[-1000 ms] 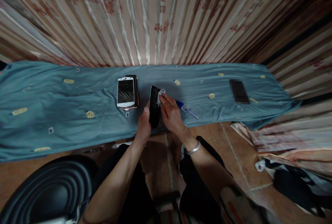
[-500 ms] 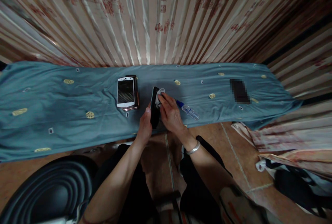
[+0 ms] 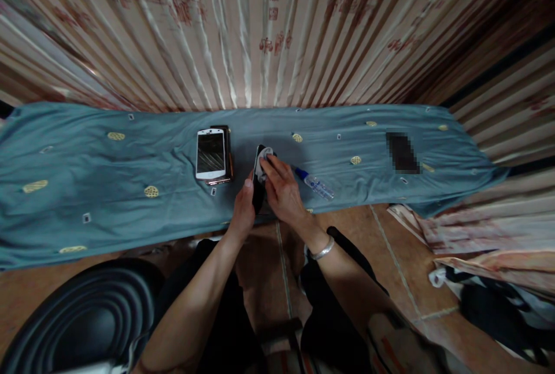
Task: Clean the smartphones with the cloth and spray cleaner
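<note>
My left hand (image 3: 244, 203) grips a dark smartphone (image 3: 259, 192) by its side, the thumb lying along the near edge. Pressed onto the upper part of its face is a light grey cloth (image 3: 265, 158), pinched under the fingers of my right hand (image 3: 284, 189). Part of the phone is hidden by the cloth and that hand. Just right of my right hand lies a clear spray bottle (image 3: 318, 185) with a blue top. To the left, a white smartphone (image 3: 211, 154) rests on top of a darker phone (image 3: 229, 157), which shows only at its edges.
A teal patterned cloth (image 3: 173, 218) covers the long table. Toward its right end lies a dark, pixelated object (image 3: 403, 153). Pleated curtains (image 3: 243, 33) hang behind and to the right. A round black ribbed stool (image 3: 87, 322) stands at the lower left on the tiled floor (image 3: 390, 258).
My right hand has slid the cloth slightly left across the phone's face. The left hand and the phone have barely moved.
</note>
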Available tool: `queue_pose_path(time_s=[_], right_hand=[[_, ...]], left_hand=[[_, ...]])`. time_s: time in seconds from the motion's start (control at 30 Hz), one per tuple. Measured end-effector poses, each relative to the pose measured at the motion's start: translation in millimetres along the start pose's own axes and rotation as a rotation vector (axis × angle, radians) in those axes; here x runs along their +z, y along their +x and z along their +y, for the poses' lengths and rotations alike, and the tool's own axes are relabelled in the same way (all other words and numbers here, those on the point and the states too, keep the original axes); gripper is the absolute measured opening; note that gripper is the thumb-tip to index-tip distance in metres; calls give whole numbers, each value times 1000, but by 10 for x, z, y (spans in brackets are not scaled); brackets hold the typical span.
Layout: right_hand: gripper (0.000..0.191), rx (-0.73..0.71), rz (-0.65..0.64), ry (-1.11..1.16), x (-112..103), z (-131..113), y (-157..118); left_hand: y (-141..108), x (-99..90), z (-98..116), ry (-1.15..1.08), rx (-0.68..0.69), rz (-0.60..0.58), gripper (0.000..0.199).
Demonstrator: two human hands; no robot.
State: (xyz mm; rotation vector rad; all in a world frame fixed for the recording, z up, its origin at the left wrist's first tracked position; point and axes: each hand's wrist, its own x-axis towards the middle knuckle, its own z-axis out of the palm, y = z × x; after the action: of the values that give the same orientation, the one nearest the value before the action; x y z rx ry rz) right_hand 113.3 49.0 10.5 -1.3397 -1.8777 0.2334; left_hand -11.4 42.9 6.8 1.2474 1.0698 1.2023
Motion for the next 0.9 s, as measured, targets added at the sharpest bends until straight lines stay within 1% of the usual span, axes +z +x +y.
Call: queue_pose_path(time_s=[0.13,0.33,0.47,0.57,0.63,0.77,0.9], right_hand=[[52,18,-2,-19,-47,33,31],[52,-12,-24,-15,-30,-29,-1],[52,-33,-38,-26,-9,-64,-21],[52,-12,-47,-44,-34,-34,3],[53,2,-40,-60,-63,3,28],[56,20,-23,-85,-101,61,60],[57,19,-19,-67,-105,73,73]], left_hand=[[-24,25,29,35,-9,-29,75],[9,-23,-17,76,-43,12,76],[17,-46,-2,134,-32,6,80],[-10,-32,14,173,-64,-1,82],[-36,-16,26,184,-71,-27,81],[-70,9,50,195,-52,-89,80],[-62,12,47,164,-7,-78,79]])
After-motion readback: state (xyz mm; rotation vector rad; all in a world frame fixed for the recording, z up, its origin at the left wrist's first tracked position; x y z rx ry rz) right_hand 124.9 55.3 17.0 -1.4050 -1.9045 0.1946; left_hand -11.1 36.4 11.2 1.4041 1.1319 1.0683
